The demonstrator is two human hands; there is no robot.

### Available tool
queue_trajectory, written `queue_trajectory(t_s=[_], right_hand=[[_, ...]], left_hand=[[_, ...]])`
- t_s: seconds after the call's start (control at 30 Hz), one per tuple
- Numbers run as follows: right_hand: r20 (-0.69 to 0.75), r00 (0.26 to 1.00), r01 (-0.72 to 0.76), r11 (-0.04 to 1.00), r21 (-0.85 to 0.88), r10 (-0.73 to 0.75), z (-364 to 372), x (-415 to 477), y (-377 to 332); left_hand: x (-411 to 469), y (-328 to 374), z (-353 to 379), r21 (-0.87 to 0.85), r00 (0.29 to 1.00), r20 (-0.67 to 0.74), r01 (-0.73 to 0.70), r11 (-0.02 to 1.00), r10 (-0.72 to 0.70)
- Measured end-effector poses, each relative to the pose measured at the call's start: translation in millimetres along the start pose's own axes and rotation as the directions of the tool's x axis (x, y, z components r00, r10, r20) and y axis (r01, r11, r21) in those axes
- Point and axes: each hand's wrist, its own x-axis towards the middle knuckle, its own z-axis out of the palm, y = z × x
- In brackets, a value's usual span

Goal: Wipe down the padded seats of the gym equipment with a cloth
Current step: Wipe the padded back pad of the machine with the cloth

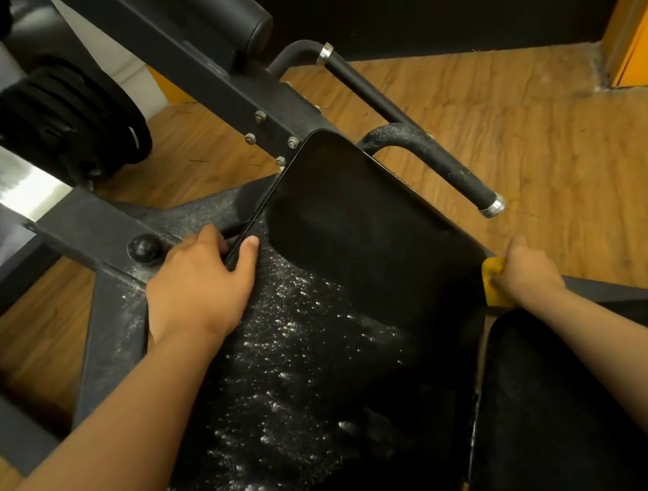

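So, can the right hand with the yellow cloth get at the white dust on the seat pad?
Probably yes. The right hand holds the cloth beside the seat pad, and nothing lies between it and the white dust; the left hand grips the opposite edge.

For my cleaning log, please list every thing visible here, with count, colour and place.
seat: 1, black, centre
pad: 1, black, lower right
frame: 1, dark grey, left of seat
powder: patches, white, on seat and frame
cloth: 1, yellow, at seat's right edge
handles: 2, black, right of seat
plates: stack, black, upper left
knob: 1, black, on frame
floor: 1, brown wood, around machine
left grip: 1, holds seat's left edge
right grip: 1, holds cloth
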Motion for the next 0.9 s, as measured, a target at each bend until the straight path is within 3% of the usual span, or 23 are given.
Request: queue_trajectory(t_s=[0.07, 0.17, 0.23, 0.3, 0.4, 0.5, 0.6, 0.67, 0.8, 0.9], right_hand=[[0.12, 0.993, -0.008, 0.999, -0.034, 0.012, -6.0, -1.3, -0.6], [0.327, 0.94, 0.12, 0.992, -0.049, -0.097, -18.1, -4.9, 0.1], [0.415, 0.885, 0.206, 0.977, 0.053, -0.21, -20.4, -7.6, 2.8], [0.466, 0.839, 0.202, 0.955, 0.216, -0.283, -21.1, -10.1, 3.9], [0.436, 0.853, 0.182, 0.947, 0.263, -0.285, -17.6, -6.8, 3.3], [0.278, 0.928, 0.238, 0.969, 0.072, -0.248, -8.1, -11.2, 2.2], [0.185, 0.926, 0.347, 0.935, -0.07, -0.329, -7.4, -24.2, 1.1], [0.248, 0.884, 0.413, 0.911, -0.022, -0.395, -11.8, -36.0, -1.8], [0.456, 0.716, 0.507, 0.843, 0.181, -0.528, -4.4, -72.2, -6.9], [0.428, 0.76, 0.489, 0.864, 0.121, -0.49, -5.6, -71.5, -3.2]], left_hand=[[0.7, -0.2, 0.2, -0.001, 1.0, -0.001, -0.002, 1.0, 0.002], [1.1, -0.4, 0.0, -0.007, 1.0, 0.004, 0.003, 1.0, -0.003], [0.9, -0.3, 0.0, -0.006, 1.0, 0.001, 0.003, 1.0, -0.003], [0.5, -0.1, -0.2, -0.001, 1.0, 0.003, 0.001, 1.0, -0.001], [0.9, 0.3, -0.8, 0.001, 1.0, 0.011, 0.003, 1.0, -0.003], [1.1, 0.8, -0.9, -0.005, 1.0, 0.019, 0.008, 1.0, -0.008], [1.0, 0.9, -1.1, -0.009, 1.0, 0.016, 0.011, 1.0, -0.011], [0.8, 0.5, -1.1, -0.01, 1.0, 0.018, 0.013, 1.0, -0.012], [1.1, 0.5, -1.2, -0.012, 1.0, 0.021, 0.018, 1.0, -0.017], [0.1, 0.9, -1.5, -0.014, 0.999, 0.022, 0.025, 1.0, -0.025]])
